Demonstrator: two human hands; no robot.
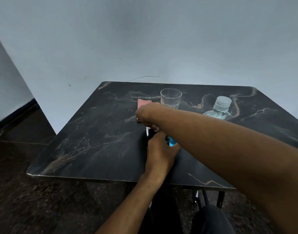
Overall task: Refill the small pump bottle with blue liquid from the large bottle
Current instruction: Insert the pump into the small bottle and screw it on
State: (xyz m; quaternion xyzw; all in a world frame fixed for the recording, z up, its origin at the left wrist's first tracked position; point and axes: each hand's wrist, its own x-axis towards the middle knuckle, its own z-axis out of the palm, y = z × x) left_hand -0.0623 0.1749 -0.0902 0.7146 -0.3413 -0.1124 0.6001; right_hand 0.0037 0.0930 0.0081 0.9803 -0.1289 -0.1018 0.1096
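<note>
The small pump bottle point(171, 141) stands near the middle of the dark table point(97, 132), its blue body mostly hidden by my hands. My left hand point(160, 152) is wrapped around the bottle from the near side. My right hand point(146, 116) reaches across from the right and pinches the white pump top point(147, 132) just above the bottle. The large clear bottle point(220, 107) with a ribbed translucent cap stands at the back right, partly behind my right forearm.
An empty clear glass point(171, 98) stands at the back of the table, with a pink sponge-like block point(143, 103) just left of it. The table's near edge runs across the lower frame; a wall lies behind and dark floor to the left.
</note>
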